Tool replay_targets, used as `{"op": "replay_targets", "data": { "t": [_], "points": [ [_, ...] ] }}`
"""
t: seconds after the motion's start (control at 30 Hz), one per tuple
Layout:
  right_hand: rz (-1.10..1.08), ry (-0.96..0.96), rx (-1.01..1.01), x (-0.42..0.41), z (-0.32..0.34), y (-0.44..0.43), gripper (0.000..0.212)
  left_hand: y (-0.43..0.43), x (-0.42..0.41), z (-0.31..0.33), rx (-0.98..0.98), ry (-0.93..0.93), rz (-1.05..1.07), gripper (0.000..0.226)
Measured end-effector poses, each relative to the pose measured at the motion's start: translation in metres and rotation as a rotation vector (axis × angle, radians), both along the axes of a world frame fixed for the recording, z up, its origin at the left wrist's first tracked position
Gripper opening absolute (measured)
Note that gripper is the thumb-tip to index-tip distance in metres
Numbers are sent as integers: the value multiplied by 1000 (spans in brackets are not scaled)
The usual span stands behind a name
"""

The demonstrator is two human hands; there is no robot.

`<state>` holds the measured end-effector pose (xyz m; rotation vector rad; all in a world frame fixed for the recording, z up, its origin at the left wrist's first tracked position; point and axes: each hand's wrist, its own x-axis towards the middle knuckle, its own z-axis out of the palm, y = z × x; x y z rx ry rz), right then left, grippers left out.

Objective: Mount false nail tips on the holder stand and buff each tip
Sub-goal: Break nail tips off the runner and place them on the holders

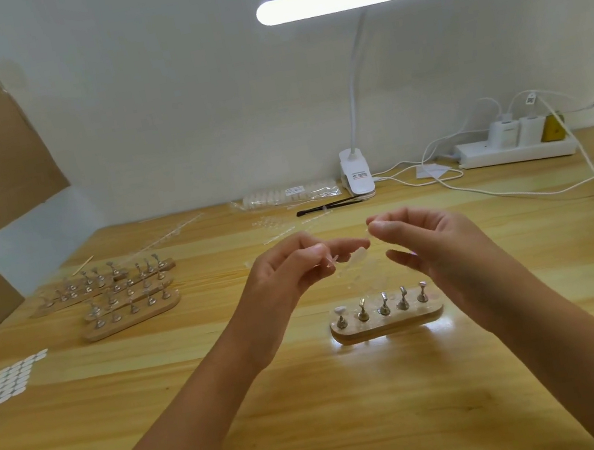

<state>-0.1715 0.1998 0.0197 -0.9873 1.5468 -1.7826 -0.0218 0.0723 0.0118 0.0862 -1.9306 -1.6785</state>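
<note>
Your hands, raised just above the holder stand.
Your left hand pinches a clear nail tip strip; whether your curled right hand grips anything cannot be told.

We note pale wooden table; on it holder stand centre, spare stands piled left, white oval pads far left, lamp clip, power strip at back
</note>
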Motion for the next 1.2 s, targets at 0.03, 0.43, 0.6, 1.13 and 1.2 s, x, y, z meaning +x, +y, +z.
{"op": "replay_targets", "data": {
  "t": [0.03,0.43,0.6,1.13,1.2],
  "points": [
    [-13,27,15,0,-1,0,23,0,0,0,23,-4,-9,21],
    [-144,625,-52,9,-5,-4,25,-1,-1,1,71,-58,43,29],
    [-130,699,-67,8,-7,-4,40,-4,-1,-1,81,-83,42,25],
    [-100,1046,155,-11,-30,-7,22,-26,0,-5,299,-27,225,41],
    [-39,1080,175,-12,-35,-7,24,-28,0,-4,321,-7,213,38]
  ]
}}
